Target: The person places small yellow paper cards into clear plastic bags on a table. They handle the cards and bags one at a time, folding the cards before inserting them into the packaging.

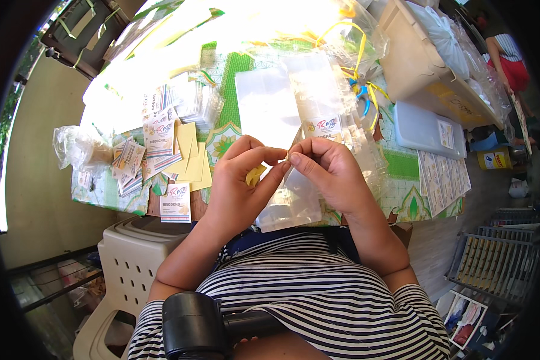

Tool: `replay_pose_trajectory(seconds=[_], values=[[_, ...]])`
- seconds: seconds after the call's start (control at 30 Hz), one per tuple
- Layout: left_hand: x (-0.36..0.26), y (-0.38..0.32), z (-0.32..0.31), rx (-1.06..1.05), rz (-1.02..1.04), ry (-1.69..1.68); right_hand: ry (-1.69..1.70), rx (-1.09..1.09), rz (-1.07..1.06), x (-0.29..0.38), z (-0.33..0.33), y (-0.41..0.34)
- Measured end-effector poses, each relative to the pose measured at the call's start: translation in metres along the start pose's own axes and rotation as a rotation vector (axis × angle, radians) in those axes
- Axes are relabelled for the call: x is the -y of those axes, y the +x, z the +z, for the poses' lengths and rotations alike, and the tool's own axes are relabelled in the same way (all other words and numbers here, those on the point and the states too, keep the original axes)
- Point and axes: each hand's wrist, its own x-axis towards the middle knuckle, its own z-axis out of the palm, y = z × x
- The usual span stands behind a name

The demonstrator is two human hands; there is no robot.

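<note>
Between the fingertips of both hands is a thin paper label (pixel 295 136), turned nearly edge-on to me. My left hand (pixel 240 180) pinches its near edge with thumb and forefinger, and a crumpled yellow paper slip (pixel 254 175) shows at that palm. My right hand (pixel 330 173) grips the same label from the other side. Under the hands lie clear plastic bags (pixel 292 213), some overlapping. One printed label (pixel 321 127) shows on the bags just beyond my right hand. To the left, printed labels (pixel 158 137) and yellow backing papers (pixel 191 157) are spread in a loose pile.
A stack of small clear packets (pixel 202 103) stands at the left. Blue-handled scissors (pixel 364 101) lie by yellow straps. On the right are a large beige bin (pixel 414 67), a translucent plastic container (pixel 425 130) and label sheets (pixel 445 180). A beige plastic chair (pixel 130 252) stands left of me.
</note>
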Motion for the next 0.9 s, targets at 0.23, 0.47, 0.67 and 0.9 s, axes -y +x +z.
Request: replay_pose_trajectory(seconds=[0.23,0.47,0.67,0.9], values=[[0.009,0.003,-0.004,0.05,-0.157,-0.154,-0.114,-0.005,-0.026,-0.005,0.001,0.0],[0.013,0.003,0.001,0.013,-0.015,-0.009,-0.186,-0.031,-0.024,-0.012,-0.002,0.002],[0.015,0.004,0.001,0.095,0.031,-0.081,-0.134,-0.017,-0.054,-0.013,-0.003,-0.002],[0.004,0.001,-0.01,0.112,0.352,-0.112,-0.16,-0.059,-0.023,-0.019,-0.003,0.002]])
